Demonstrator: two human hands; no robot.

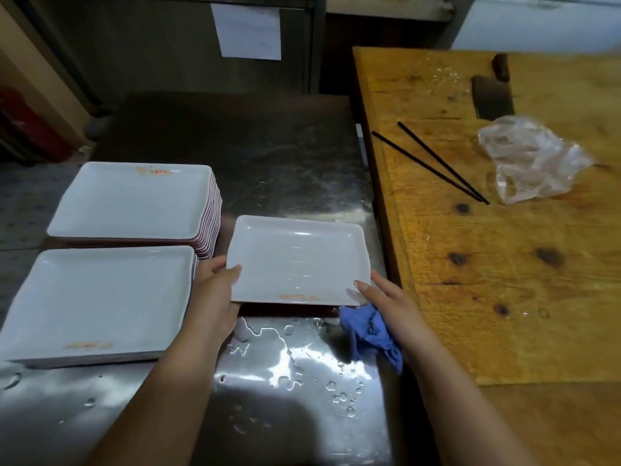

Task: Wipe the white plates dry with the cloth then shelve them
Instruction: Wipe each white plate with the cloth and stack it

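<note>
A white rectangular plate (297,260) is held above the wet steel counter (285,156). My left hand (215,290) grips its near left corner, thumb on the rim. My right hand (386,301) holds the near right corner, and a crumpled blue cloth (369,331) hangs under that hand. To the left stand two stacks of white plates: a tall far stack (134,200) and a lower near stack (94,301).
Water drops and puddles lie on the counter's near part (302,371). A wooden board (504,247) on the right carries two black chopsticks (433,164), a clear plastic bag (531,159) and a cleaver (492,95). A steel cabinet with a paper sheet (247,30) stands behind.
</note>
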